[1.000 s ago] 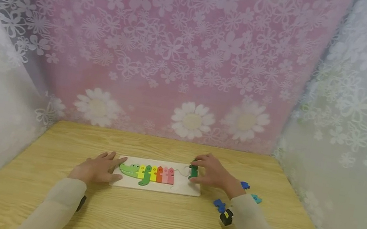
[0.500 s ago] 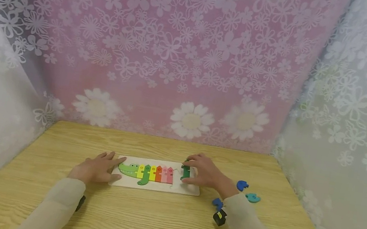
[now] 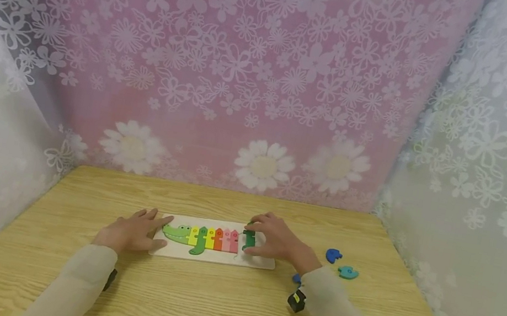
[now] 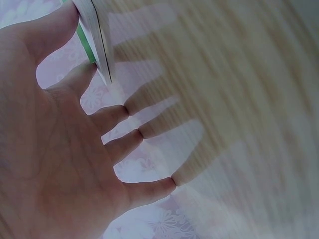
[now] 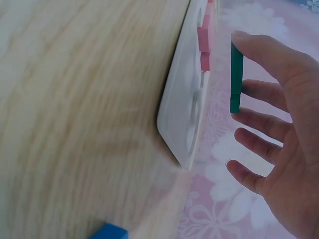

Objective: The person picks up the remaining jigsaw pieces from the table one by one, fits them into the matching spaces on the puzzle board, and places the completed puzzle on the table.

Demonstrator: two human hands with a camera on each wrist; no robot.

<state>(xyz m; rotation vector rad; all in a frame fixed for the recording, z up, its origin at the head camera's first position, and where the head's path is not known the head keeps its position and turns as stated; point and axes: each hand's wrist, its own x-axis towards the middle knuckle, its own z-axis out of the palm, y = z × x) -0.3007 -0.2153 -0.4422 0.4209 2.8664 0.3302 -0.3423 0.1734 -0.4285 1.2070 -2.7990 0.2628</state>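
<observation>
A white puzzle board (image 3: 216,259) lies flat on the table. At its left lies a green crocodile head (image 3: 176,233), followed by a row of yellow, green, orange and pink pieces (image 3: 226,241). My left hand (image 3: 132,232) spreads over the board's left end; in the left wrist view its thumb and index fingertip touch the board and the other fingertips rest on the table. My right hand (image 3: 281,241) pinches a dark green puzzle piece (image 3: 249,238) between thumb and fingers. In the right wrist view that green piece (image 5: 236,74) is held just above the board (image 5: 174,109).
On the wooden table, right of the board, lie a blue piece (image 3: 333,256) and a teal piece (image 3: 347,272). Another blue piece (image 3: 296,278) is partly hidden by the right wrist and its black camera (image 3: 296,300). Flowered cloth (image 3: 204,88) surrounds the table's back and sides.
My right hand has moved left along the board with the green piece, towards the pink pieces. More of the blue and teal pieces shows. My left hand has stayed in place.
</observation>
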